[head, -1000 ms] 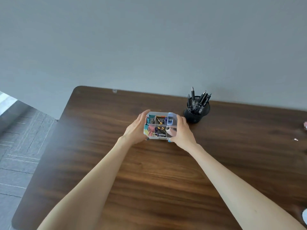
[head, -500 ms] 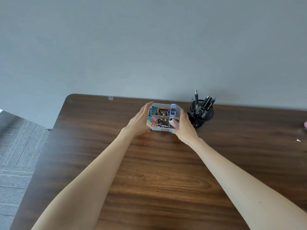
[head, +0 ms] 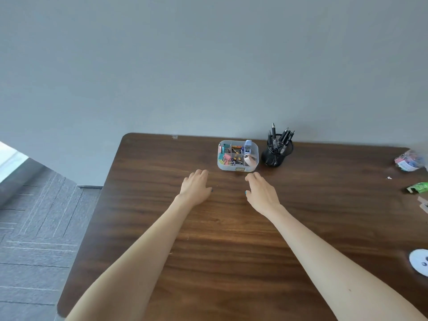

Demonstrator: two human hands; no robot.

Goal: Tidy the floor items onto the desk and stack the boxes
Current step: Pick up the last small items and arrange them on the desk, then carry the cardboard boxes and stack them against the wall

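Observation:
A small clear organiser box (head: 237, 155) with compartments of coloured binder clips, tape and small stationery stands on the dark wooden desk (head: 231, 228), near its far edge by the wall. Right beside it stands a black mesh pen cup (head: 276, 152) full of dark pens. My left hand (head: 195, 187) hovers palm down just in front and to the left of the box, fingers loosely apart, holding nothing. A little in front of the box, to its right, my right hand (head: 261, 191) is also empty with relaxed fingers. Neither hand touches the box.
At the desk's right edge lie a clear bag of colourful small items (head: 409, 160), a green packet (head: 419, 187), a pale clip-like piece (head: 423, 205) and a white round object (head: 420, 261). Grey carpet floor (head: 34, 228) lies to the left; a grey wall rises behind the desk.
Both hands pushed the organiser box back beside the pen cup, then let go and drew back toward me. The box now rests alone on the desk.

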